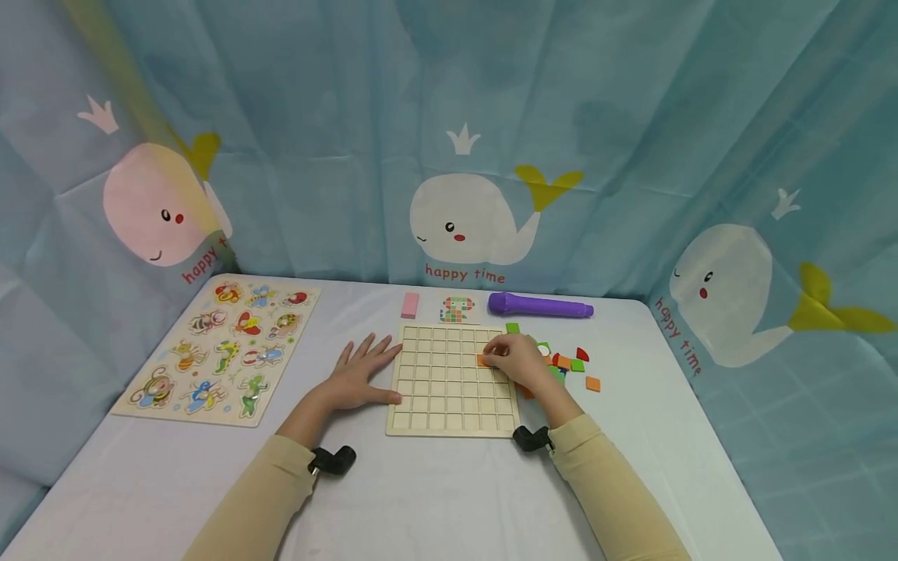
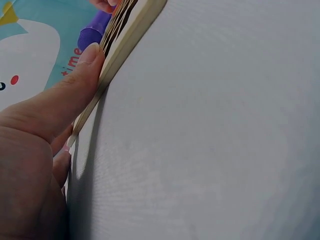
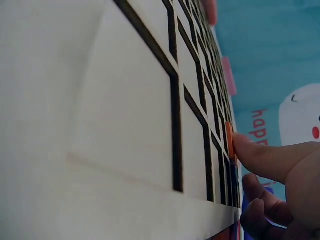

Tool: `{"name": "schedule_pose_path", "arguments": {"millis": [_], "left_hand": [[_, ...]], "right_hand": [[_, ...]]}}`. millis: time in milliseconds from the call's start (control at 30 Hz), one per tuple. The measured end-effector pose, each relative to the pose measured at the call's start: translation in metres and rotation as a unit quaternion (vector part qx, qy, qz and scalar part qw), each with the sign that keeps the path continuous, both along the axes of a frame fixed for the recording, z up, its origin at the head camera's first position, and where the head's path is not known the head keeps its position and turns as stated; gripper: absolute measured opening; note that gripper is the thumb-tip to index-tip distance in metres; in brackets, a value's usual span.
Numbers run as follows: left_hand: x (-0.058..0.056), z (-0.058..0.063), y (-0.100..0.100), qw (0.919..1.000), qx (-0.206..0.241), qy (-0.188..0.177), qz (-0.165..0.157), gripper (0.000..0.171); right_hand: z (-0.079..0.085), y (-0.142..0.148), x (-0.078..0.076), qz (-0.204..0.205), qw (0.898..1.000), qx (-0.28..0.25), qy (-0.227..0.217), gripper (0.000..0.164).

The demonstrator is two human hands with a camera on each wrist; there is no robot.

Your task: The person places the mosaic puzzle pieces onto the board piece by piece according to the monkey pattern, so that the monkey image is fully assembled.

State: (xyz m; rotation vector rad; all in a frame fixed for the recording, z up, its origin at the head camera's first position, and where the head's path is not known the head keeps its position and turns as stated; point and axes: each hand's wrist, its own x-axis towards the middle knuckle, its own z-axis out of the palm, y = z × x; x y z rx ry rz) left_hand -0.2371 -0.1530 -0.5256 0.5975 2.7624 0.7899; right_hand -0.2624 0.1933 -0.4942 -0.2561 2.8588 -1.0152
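A wooden grid board with square cells lies flat on the table. My left hand rests at its left edge with fingers spread. In the left wrist view the thumb touches the board's side. Over the upper right cells, my right hand pinches an orange square tile. The right wrist view shows the thumb against this orange tile, low at the grid. Loose coloured pieces, among them a green tile and an orange tile, lie right of the board, partly hidden by the right hand.
Behind the board are a pink block, a small pattern card and a purple cylinder with a thicker end. A wooden insect puzzle lies at the left. A whale-print curtain stands behind the table.
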Motion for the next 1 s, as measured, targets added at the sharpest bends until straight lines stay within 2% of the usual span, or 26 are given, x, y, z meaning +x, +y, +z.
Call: {"name": "schedule_pose_path", "arguments": {"millis": [300, 600, 833, 1000], "left_hand": [[0.001, 0.0, 0.001, 1.0, 0.0, 0.002, 0.0, 0.107], [0.003, 0.003, 0.0, 1.0, -0.001, -0.002, 0.003, 0.106], [0.004, 0.005, 0.003, 0.9999, -0.007, -0.008, 0.003, 0.107], [0.004, 0.007, 0.002, 0.9999, -0.007, -0.009, 0.006, 0.107]], "right_hand": [[0.007, 0.018, 0.001, -0.019, 0.999, -0.028, 0.012, 0.02], [0.006, 0.051, -0.011, -0.06, 0.998, 0.012, 0.009, 0.028], [0.007, 0.051, -0.02, -0.082, 0.996, 0.02, -0.028, 0.029], [0.008, 0.046, -0.026, -0.091, 0.994, 0.043, -0.034, 0.028]]}}
